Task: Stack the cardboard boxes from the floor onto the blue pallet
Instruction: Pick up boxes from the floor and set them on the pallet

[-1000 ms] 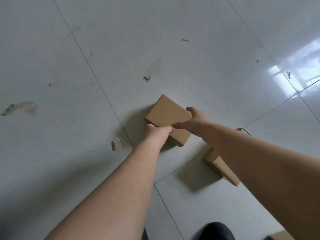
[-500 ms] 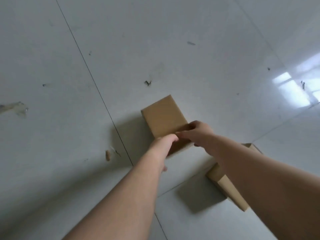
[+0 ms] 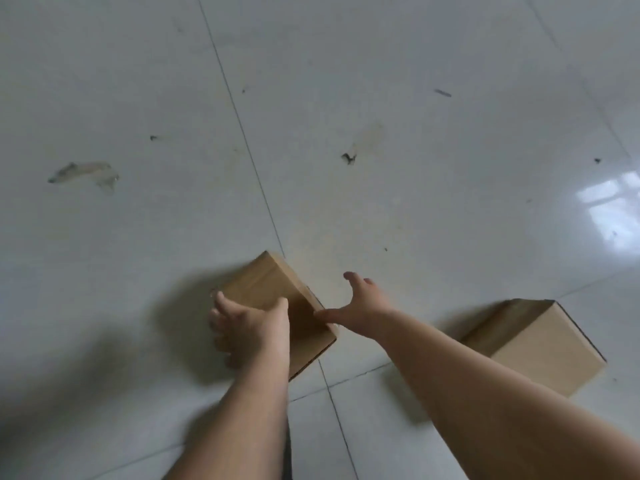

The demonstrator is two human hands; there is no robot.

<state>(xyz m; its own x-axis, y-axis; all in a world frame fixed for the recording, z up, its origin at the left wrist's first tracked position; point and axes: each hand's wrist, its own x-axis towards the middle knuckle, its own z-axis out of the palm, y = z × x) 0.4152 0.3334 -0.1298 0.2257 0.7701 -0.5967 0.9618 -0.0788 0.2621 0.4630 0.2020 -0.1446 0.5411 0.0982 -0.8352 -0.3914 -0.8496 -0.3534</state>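
Box of plain brown cardboard sits on the pale tiled floor, lower centre, right by a crossing of tile seams. Left hand is on its near-left side – grip wrapped around that edge, thumb up on the top face, fingers curled down the left wall, so closed on the box. Right hand hovers just beside the box's right edge, grip spread wide, thumb tip near the top-right edge; contact there can't be told, nothing held. Second box, same cardboard, lies on the floor well apart to the right, partly behind the right forearm. Floor shows scuffs, a dried stain at left and a bright window reflection at far right – frame is a bit motion-blurred. Pallet isn't in view
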